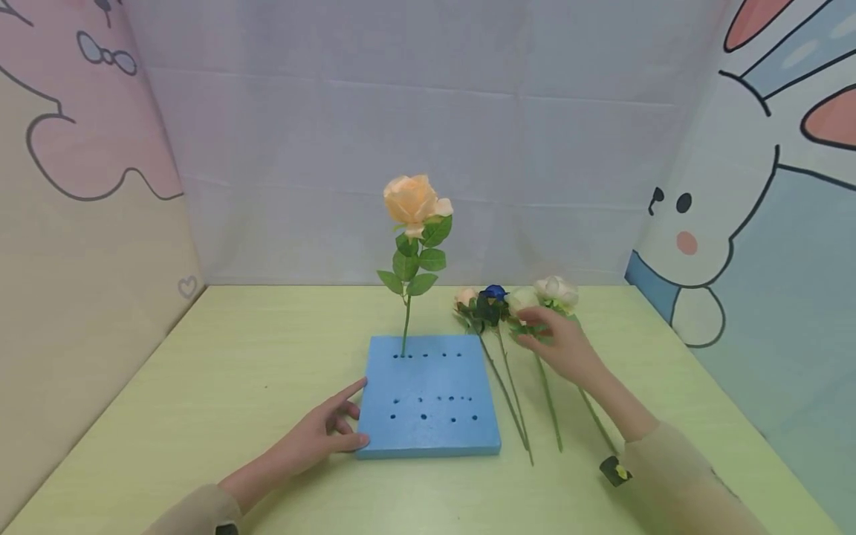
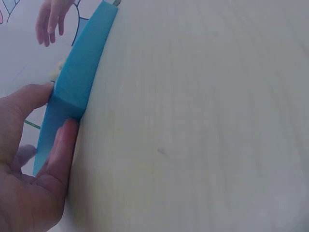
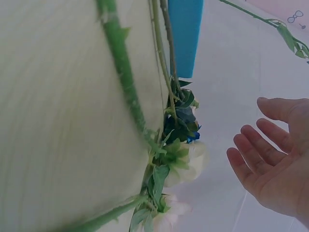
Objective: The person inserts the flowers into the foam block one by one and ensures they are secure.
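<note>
On the table lies a light-blue board (image 1: pixel 431 386) with rows of small holes. A peach rose (image 1: pixel 410 200) stands upright by its green stem in a back-row hole. My left hand (image 1: pixel 328 427) rests at the board's left side, its index finger and thumb touching the edge. In the left wrist view, other fingers lie against the board's shaded side. My right hand (image 1: pixel 562 345) reaches over the lying flowers, fingers apart and loosely bent, closest to a pale cream rose (image 1: pixel 521 299). The right wrist view shows that hand (image 3: pixel 270 154) holding nothing, raised above the blooms.
Right of the board lie a small peach rose (image 1: pixel 465 297), a blue rose (image 1: pixel 493 292) and a whitish-pink flower (image 1: pixel 556 291), stems toward the near side. A pale backdrop (image 1: pixel 414 111) stands behind the table, with cartoon-printed cloths at both sides.
</note>
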`<state>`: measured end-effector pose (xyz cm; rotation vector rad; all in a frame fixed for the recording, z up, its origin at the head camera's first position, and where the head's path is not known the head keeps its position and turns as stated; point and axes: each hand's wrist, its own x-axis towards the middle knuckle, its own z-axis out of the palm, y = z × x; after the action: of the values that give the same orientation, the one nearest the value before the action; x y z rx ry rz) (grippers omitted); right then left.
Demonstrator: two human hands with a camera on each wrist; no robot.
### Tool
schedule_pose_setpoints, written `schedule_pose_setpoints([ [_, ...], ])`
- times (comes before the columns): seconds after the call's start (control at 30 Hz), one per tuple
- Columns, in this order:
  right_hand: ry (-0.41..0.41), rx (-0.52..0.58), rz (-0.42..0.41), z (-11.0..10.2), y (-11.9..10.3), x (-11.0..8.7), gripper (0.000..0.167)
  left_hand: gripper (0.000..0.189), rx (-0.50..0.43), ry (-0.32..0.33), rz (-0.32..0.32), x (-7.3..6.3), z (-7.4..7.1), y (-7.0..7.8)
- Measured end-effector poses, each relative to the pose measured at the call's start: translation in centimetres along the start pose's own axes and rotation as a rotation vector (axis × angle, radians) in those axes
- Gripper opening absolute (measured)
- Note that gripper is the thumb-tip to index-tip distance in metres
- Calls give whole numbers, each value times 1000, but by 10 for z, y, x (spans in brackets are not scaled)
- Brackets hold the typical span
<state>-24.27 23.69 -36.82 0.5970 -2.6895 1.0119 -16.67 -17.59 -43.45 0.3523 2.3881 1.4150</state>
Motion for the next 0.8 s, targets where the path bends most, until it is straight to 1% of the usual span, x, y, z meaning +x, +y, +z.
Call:
schedule_pose_setpoints([
  [0.1, 2, -42, 26, -6, 8, -8, 43, 91, -5, 9, -16, -1, 1, 4],
  [0.3, -9, -105, 38, -19, 25, -21, 41, 91, -8, 27, -33, -2, 2, 8],
  [0.53, -46, -124, 90, -29, 37, -37, 43, 92, -27, 42, -71, -5, 5, 13],
  [0.8, -98, -143, 155, -31, 45, -48, 45, 91, -66, 36, -57, -6, 6, 12],
])
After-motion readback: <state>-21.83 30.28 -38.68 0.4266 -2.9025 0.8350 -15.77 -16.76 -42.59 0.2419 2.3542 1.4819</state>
